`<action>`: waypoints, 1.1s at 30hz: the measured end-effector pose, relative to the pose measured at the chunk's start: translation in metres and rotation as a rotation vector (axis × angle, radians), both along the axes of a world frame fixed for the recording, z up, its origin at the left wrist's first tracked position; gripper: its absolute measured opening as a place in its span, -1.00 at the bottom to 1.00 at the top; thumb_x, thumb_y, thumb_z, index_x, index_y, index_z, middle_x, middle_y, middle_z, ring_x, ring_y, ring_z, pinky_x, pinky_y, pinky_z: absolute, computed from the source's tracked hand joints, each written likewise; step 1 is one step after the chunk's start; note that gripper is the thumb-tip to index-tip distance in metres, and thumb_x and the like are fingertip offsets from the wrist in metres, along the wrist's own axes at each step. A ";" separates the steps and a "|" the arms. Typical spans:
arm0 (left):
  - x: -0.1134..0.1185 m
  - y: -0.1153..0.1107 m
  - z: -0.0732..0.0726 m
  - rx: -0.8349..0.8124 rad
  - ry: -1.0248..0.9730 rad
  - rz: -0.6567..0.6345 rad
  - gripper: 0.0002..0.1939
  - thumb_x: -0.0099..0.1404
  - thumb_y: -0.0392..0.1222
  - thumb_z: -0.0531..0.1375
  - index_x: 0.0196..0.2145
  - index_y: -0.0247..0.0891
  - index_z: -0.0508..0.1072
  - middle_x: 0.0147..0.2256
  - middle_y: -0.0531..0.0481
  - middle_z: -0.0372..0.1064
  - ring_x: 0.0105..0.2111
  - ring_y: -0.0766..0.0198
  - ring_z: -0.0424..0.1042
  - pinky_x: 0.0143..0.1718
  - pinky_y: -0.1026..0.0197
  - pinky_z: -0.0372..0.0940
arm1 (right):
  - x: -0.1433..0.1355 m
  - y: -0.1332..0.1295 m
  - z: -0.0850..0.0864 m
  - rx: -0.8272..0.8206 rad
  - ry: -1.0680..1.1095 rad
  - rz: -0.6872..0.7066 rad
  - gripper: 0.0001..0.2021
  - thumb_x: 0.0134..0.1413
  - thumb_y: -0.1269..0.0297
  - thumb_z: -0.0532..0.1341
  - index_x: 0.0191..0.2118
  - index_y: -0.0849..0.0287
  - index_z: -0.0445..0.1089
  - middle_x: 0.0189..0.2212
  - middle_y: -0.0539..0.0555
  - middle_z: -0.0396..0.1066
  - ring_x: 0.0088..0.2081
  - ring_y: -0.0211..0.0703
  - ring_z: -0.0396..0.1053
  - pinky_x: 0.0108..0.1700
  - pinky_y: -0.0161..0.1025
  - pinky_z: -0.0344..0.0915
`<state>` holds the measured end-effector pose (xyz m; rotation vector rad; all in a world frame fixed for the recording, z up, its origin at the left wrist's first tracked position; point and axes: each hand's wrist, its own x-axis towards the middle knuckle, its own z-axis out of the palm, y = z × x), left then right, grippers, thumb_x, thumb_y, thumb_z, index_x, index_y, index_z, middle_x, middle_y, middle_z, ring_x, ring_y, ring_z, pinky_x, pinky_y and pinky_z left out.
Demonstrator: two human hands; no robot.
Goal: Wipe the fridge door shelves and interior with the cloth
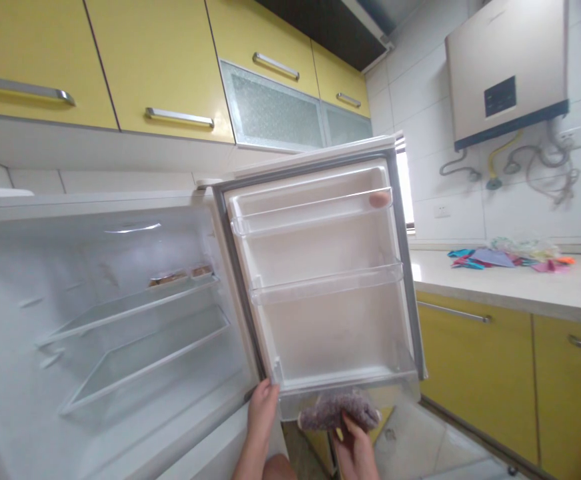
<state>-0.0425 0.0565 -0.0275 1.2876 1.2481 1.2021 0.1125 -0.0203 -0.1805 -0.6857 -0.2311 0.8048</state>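
The fridge door [320, 333] stands wide open, its inner side towards me. At its bottom is a clear plastic door bin [405, 392]. My left hand [261, 413] is closed on the left end of this bin, fingertips at its upper corner. A fuzzy purple-grey cleaning cloth [340, 409] is bunched in my right hand [354, 445] and lies against the bin's front. My right fingers are partly hidden by the cloth. Two more clear bins run across the door above; a brown egg [379, 199] sits at the right end of the top one.
Left of the door is the fridge interior [15, 360] with glass shelves [155, 347]; small food packs [175, 277] lie on the upper one. Colourful cloths [495, 257] rest on the white counter [520, 287] at right. A water heater [510, 73] hangs above, yellow cabinets [160, 60] overhead.
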 end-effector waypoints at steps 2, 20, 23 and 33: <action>-0.001 -0.001 0.002 0.003 -0.003 -0.002 -0.50 -0.02 0.05 0.39 -0.18 -0.33 0.56 -0.15 -0.24 0.64 0.04 -0.11 0.54 0.13 0.00 0.37 | 0.036 -0.016 0.000 -0.013 0.131 -0.132 -0.62 -0.32 0.04 0.45 -0.28 -0.04 0.45 -0.31 -0.09 0.54 -0.24 -0.13 0.51 -0.16 -0.14 0.49; -0.002 0.012 -0.014 0.010 0.105 0.006 -0.29 -0.07 0.28 0.24 -0.09 -0.31 0.50 0.04 -0.33 0.54 0.07 -0.16 0.50 -0.04 -0.01 0.43 | 0.169 -0.087 0.072 -0.377 -0.916 -0.721 -0.43 -0.06 -0.06 0.29 0.00 0.24 0.42 0.05 0.33 0.47 0.12 0.35 0.38 0.16 0.25 0.30; -0.004 0.014 -0.016 0.023 0.121 -0.015 -0.18 -0.13 0.35 0.23 -0.07 -0.35 0.50 0.02 -0.36 0.54 0.06 -0.20 0.49 -0.07 -0.03 0.43 | 0.180 -0.087 0.100 -0.346 -1.300 -0.701 -0.52 -0.01 0.10 0.24 0.03 0.20 0.44 0.12 0.32 0.44 0.20 0.31 0.34 0.26 0.24 0.23; -0.001 0.008 -0.012 0.047 0.081 -0.025 -0.15 -0.13 0.43 0.25 -0.11 -0.37 0.55 -0.03 -0.36 0.57 0.05 -0.20 0.50 -0.02 -0.01 0.41 | 0.184 -0.097 0.115 -0.565 -1.718 -0.550 -0.61 0.07 0.22 0.12 0.01 0.21 0.40 0.01 0.24 0.51 0.08 0.12 0.42 0.17 0.03 0.30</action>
